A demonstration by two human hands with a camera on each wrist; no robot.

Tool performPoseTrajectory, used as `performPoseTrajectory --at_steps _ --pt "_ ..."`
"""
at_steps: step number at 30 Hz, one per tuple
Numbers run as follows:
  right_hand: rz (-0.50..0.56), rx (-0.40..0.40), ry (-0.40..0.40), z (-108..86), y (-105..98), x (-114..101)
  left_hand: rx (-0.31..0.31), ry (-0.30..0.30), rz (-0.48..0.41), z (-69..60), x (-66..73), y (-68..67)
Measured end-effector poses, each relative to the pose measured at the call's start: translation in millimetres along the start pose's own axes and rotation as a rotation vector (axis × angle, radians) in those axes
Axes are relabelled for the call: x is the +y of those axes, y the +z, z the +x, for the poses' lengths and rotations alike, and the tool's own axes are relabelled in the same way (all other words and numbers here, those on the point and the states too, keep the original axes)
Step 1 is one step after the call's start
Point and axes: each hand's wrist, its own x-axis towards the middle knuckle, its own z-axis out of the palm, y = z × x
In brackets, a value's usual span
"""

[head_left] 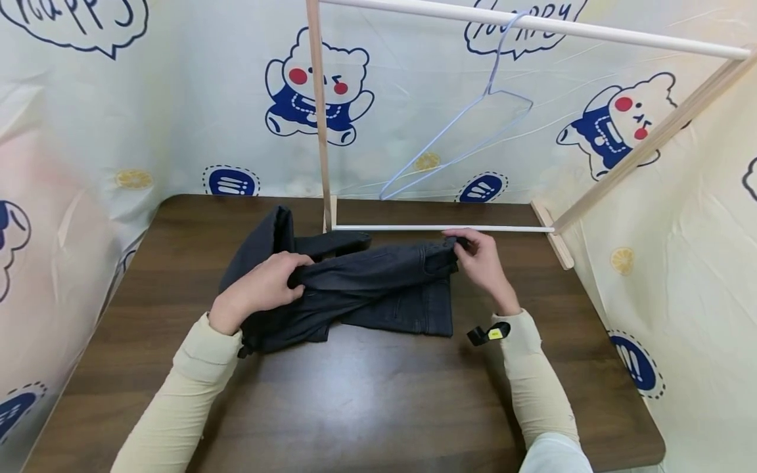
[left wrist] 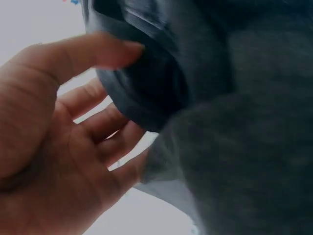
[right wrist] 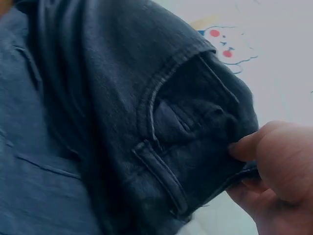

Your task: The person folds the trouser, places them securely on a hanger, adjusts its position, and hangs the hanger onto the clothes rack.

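Note:
Dark jeans (head_left: 367, 279) lie bunched on the brown table, legs to the left and waistband to the right. My left hand (head_left: 263, 286) holds the folded leg cloth. In the left wrist view its thumb lies over one face of the cloth (left wrist: 205, 122), with the fingers behind. At the other end, my right hand (head_left: 481, 263) pinches the waistband corner between thumb and fingers. A front pocket and a belt loop (right wrist: 164, 178) show close to that grip in the right wrist view. One leg stands up in a fold behind my left hand.
A wooden rack with a white top rail (head_left: 532, 21) stands at the table's back. From that rail hangs a light blue wire hanger (head_left: 449, 138). The lower white bar (head_left: 414, 228) runs just behind the jeans. Printed sheeting surrounds the brown table (head_left: 355, 407).

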Motion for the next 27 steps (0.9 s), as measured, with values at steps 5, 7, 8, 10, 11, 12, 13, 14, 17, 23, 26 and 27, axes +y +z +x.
performPoseTrajectory --at_steps 5,7,8,10,11,12,13,14,17,23,26,27 --pt "0.01 -0.081 0.057 -6.5 10 13 0.153 -0.002 -0.004 2.1 -17.2 7.6" --pt "0.006 -0.112 0.082 -8.9 10 17 0.191 0.007 -0.028 1.4 -20.2 9.3" --pt "0.004 -0.124 0.098 -9.9 10 18 0.213 0.015 -0.039 0.7 -21.1 9.8" --pt "-0.005 -0.14 0.133 -11.3 8 20 0.266 0.032 -0.057 -1.4 -21.9 9.7" --pt "-0.009 -0.145 0.149 -12.3 7 22 0.296 0.049 -0.063 -2.5 -21.8 8.8" --pt "-0.012 -0.145 0.163 -12.9 5 23 0.329 0.07 -0.066 -4.1 -21.1 7.1" --pt "-0.01 -0.138 0.173 -13.2 4 24 0.363 0.091 -0.065 -5.5 -20.2 4.9" --pt "-0.002 -0.126 0.182 -13.7 2 24 0.397 0.109 -0.062 -7.1 -19.2 2.1" --pt "0.059 -0.049 0.196 -13.5 -5 26 0.486 0.154 -0.049 -11.8 -16.2 -9.6" --pt "0.106 0.055 0.112 0.6 -30 31 0.554 0.25 -0.023 -16.3 -10.7 -39.3" --pt "0.08 0.076 0.026 12.5 -44 29 0.573 0.32 0.005 -17.4 -2.7 -56.0" --pt "0.077 0.093 -0.005 16.5 -49 27 0.589 0.344 0.013 -18.0 1.5 -61.7"
